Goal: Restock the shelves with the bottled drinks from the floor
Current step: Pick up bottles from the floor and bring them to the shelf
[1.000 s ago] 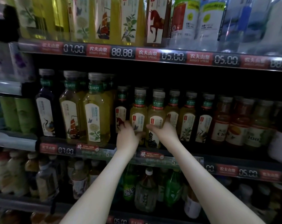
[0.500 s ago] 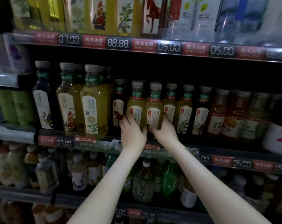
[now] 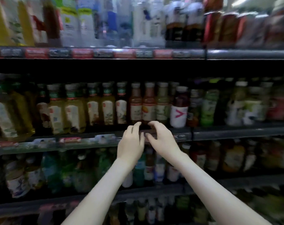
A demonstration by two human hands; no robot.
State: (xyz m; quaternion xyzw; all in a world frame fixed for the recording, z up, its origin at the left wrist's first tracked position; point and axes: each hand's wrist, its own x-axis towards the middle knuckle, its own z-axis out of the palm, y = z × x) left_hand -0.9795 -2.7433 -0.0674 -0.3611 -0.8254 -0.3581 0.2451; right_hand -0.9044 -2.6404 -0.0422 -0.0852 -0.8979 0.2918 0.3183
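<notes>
Left hand (image 3: pixel 131 143) and right hand (image 3: pixel 163 140) sit close together at the front lip of the middle shelf (image 3: pixel 235 132), not touching. Fingers are loosely curled, nothing held in either. Shelving (image 3: pixel 248 54) shows four tiers, all stocked, bottles upright with labels out for facing. Floor stock isn't in view, and no drink is in transit. Front row left of the hands: six green-banded tea bottles (image 3: pixel 73 111) by my count, though blur makes that soft. Just behind the fingertips are two orange-red bottles (image 3: pixel 135 108), side by side. My read: hands are lined up to square them to the lip. Right of those sit one pale green bottle (image 3: pixel 162 108) and one chevron-sleeved bottle (image 3: pixel 178 112). Price strip (image 3: pixel 69 140) is unreadable.
</notes>
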